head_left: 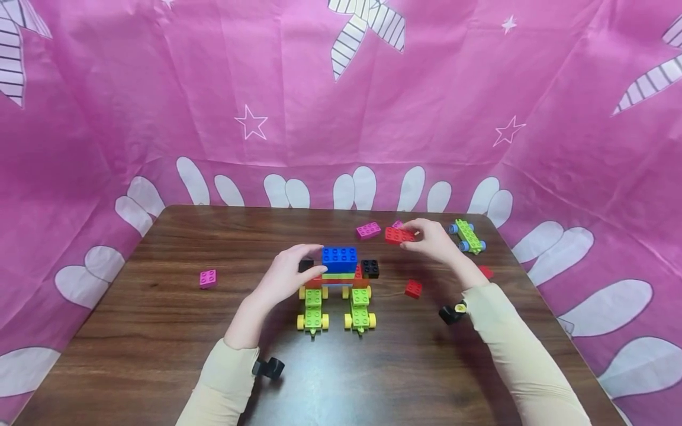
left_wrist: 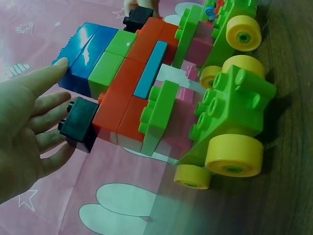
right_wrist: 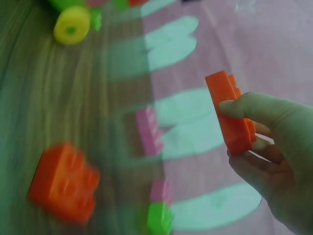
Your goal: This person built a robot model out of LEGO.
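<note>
My left hand (head_left: 290, 269) holds the left end of a blue brick (head_left: 339, 260), thumb at its front and index finger at its back. The blue brick sits on top of a build of green and red bricks, raised on green wheeled bases (head_left: 313, 318) with yellow wheels. Black bricks (left_wrist: 80, 120) stick out at both sides of the build. In the right wrist view, a red brick (right_wrist: 230, 115) is pinched between the thumb and fingers of my right hand (right_wrist: 279, 137), up off the table at the back right.
Pink bricks (head_left: 368, 230) lie at the back, and another pink brick (head_left: 208, 278) is at the left. A small red brick (head_left: 413, 289) lies right of the build. At the far right stands a green base (head_left: 468, 236) with blue wheels. Pink fabric surrounds the table (head_left: 176, 331).
</note>
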`<state>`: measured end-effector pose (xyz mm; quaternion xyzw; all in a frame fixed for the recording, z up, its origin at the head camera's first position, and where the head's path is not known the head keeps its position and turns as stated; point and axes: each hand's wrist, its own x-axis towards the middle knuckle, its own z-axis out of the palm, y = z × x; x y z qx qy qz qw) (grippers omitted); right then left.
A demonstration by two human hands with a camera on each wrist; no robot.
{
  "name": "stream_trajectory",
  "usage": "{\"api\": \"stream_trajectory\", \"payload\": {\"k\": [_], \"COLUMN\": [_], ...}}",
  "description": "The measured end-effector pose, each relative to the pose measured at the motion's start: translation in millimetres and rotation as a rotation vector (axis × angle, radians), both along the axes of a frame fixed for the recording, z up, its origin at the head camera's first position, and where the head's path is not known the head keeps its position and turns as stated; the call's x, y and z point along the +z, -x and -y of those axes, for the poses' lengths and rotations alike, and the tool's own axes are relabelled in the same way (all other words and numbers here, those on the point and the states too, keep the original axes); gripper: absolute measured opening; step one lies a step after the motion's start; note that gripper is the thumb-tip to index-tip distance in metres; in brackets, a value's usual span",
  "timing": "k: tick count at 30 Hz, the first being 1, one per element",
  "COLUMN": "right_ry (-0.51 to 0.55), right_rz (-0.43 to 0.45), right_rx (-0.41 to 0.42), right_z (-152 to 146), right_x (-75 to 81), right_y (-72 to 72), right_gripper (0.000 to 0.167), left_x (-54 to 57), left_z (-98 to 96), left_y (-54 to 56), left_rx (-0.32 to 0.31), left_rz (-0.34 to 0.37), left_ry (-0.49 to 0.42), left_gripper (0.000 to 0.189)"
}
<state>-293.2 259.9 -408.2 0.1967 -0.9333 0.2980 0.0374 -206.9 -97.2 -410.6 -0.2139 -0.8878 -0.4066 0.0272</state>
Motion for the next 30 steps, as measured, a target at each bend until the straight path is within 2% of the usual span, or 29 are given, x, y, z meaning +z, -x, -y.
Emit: {"api": "stream_trajectory", "payload": {"k": [5,10,18,24,30], "right_ry": [0.042,0.073,0.131,0.108,0.107], "right_rz": [-0.047,-0.051,-0.052,-0.063,-0.054], "right_rx": [0.038,0.081,0.165,0.239,0.314], "right_z": [28,56,97,119,134], "right_x": [14.8,28.9,48.0,55.6,55.6], "right_y": [-0.1,-4.9,-19.9,-33.2,-43.5], "right_gripper": [0.039,0.038,0.039,0.039,0.040], "left_x": [3.6,8.1,16.1,20.4,24.5], "left_z": [5.5,13.0,21.3,20.0,16.1], "left_y": [0.5,1.3,-0.9,-3.9,-8.7], "left_rx": [0.000,0.020,0.077,0.095,0.065], "left_rz": [-0.011,-0.062,-0.121,-0.131,-0.147], "left_ry": [-0.026,-0.044,-0.084,-0.102,-0.114], "left_gripper": [0.052,0.053,0.056,0.062,0.063]}}
